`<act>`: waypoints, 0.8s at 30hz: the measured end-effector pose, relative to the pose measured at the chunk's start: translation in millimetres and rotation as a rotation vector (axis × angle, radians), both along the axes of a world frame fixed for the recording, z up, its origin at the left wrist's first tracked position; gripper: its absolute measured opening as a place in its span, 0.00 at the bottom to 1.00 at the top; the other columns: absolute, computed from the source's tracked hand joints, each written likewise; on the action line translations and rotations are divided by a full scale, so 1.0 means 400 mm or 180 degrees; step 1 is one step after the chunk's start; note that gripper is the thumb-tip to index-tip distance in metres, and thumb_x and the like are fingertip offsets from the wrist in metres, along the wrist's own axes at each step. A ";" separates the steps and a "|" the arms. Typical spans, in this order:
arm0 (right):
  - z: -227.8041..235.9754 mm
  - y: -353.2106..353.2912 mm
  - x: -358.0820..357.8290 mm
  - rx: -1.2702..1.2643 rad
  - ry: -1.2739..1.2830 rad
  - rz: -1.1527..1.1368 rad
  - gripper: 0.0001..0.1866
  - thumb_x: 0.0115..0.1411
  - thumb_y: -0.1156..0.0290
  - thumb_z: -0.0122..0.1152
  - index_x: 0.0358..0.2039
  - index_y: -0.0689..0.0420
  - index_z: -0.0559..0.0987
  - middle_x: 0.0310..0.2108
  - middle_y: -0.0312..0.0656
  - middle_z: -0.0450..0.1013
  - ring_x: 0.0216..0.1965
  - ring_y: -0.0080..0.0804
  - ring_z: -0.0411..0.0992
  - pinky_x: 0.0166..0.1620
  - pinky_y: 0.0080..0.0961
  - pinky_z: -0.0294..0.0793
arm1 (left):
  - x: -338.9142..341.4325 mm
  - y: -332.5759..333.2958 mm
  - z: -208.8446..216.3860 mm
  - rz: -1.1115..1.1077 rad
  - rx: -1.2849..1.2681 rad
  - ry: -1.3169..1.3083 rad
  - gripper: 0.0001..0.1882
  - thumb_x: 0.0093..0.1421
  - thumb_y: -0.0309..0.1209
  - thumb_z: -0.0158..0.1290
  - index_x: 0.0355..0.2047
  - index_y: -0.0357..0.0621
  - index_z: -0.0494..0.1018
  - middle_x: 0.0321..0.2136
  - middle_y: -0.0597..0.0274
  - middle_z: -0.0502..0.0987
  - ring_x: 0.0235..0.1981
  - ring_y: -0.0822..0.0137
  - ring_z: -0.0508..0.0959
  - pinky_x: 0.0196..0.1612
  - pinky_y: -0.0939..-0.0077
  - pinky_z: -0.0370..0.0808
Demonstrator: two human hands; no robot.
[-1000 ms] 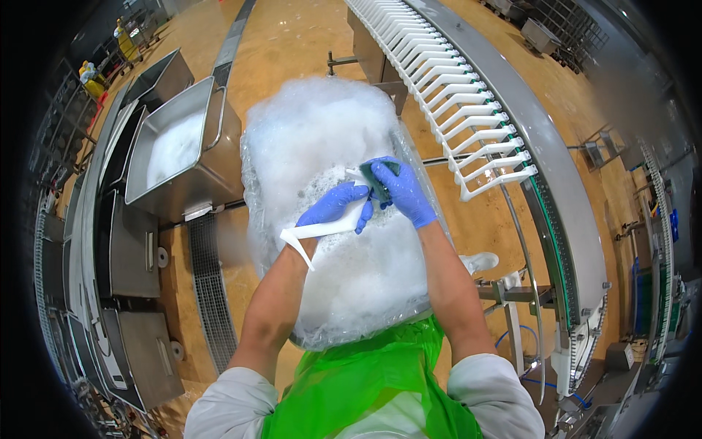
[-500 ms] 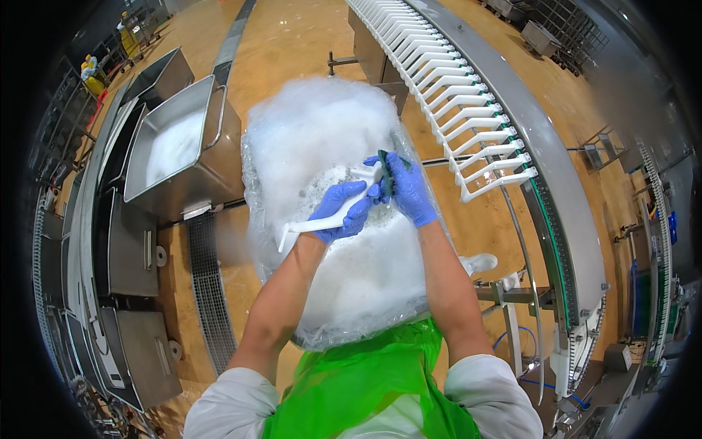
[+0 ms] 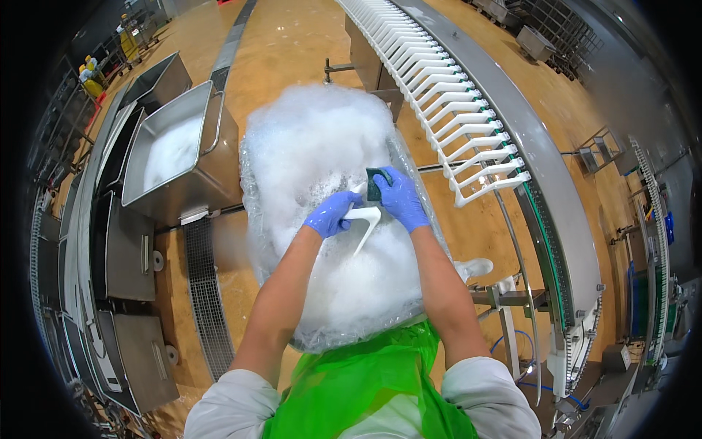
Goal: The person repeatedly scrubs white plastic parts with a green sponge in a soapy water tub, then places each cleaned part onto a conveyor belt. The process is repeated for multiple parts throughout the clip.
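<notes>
My left hand [image 3: 330, 214], in a blue glove, is closed around a bent white plastic arm [image 3: 367, 215]. One angled end of that piece points down toward the foam. My right hand [image 3: 404, 199], also blue-gloved, grips a dark green scouring pad [image 3: 374, 187] beside the upper part of the white piece. Whether pad and plastic touch is hard to make out. Both hands are above a tub lined with clear plastic [image 3: 246, 172], filled with white foam [image 3: 314, 121].
A curved conveyor [image 3: 541, 168] on the right carries a row of similar white arms [image 3: 468, 124]. To the left stands a steel bin [image 3: 208, 172] with foam inside, near more steel bins [image 3: 135, 252]. A floor drain grate [image 3: 208, 293] runs between them and the tub.
The white arm has turned in my left hand: its bent end, earlier pointing left over my wrist, now lies right of that hand. My right hand with the pad has lowered slightly.
</notes>
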State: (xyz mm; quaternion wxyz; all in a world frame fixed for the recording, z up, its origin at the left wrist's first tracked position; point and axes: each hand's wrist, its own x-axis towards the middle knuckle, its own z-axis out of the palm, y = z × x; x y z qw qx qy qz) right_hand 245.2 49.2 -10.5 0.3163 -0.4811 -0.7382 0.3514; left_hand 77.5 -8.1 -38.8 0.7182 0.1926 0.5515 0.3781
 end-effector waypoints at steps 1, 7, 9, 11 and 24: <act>0.018 -0.012 -0.003 0.0012 0.0488 0.0120 0.15 0.61 0.61 0.53 0.40 0.59 0.77 0.38 0.57 0.75 0.39 0.55 0.74 0.44 0.41 0.73 | 0.002 -0.001 0.028 -0.0077 0.0059 -0.0081 0.11 0.63 0.38 0.47 0.28 0.46 0.70 0.15 0.70 0.67 0.10 0.78 0.63 0.09 0.85 0.54; 0.013 0.008 -0.023 -0.0243 -0.0456 0.0296 0.14 0.60 0.61 0.56 0.33 0.61 0.74 0.31 0.56 0.74 0.34 0.56 0.72 0.37 0.45 0.70 | 0.015 -0.023 0.094 0.0091 0.0049 -0.0812 0.13 0.66 0.38 0.48 0.26 0.47 0.69 0.15 0.73 0.68 0.10 0.81 0.62 0.09 0.87 0.53; 0.013 0.004 -0.033 0.0005 -0.0479 0.0395 0.13 0.60 0.62 0.56 0.33 0.60 0.74 0.30 0.56 0.74 0.34 0.56 0.72 0.37 0.45 0.70 | -0.003 -0.018 0.090 0.0173 0.0077 -0.0578 0.13 0.66 0.38 0.48 0.26 0.47 0.69 0.15 0.72 0.68 0.10 0.81 0.62 0.09 0.87 0.54; 0.012 -0.004 -0.030 0.0260 -0.0414 0.0521 0.12 0.59 0.63 0.56 0.32 0.59 0.74 0.29 0.56 0.74 0.34 0.57 0.73 0.36 0.45 0.70 | -0.009 -0.016 0.091 0.0182 0.0123 -0.0391 0.13 0.66 0.39 0.49 0.27 0.46 0.69 0.16 0.71 0.68 0.10 0.81 0.62 0.09 0.87 0.55; 0.026 -0.004 -0.055 0.0083 -0.0638 0.0078 0.13 0.57 0.60 0.57 0.30 0.59 0.74 0.29 0.57 0.74 0.33 0.57 0.73 0.34 0.45 0.71 | 0.010 -0.033 0.128 0.0416 0.0199 -0.0269 0.11 0.65 0.37 0.50 0.26 0.48 0.70 0.17 0.72 0.69 0.11 0.80 0.64 0.11 0.86 0.58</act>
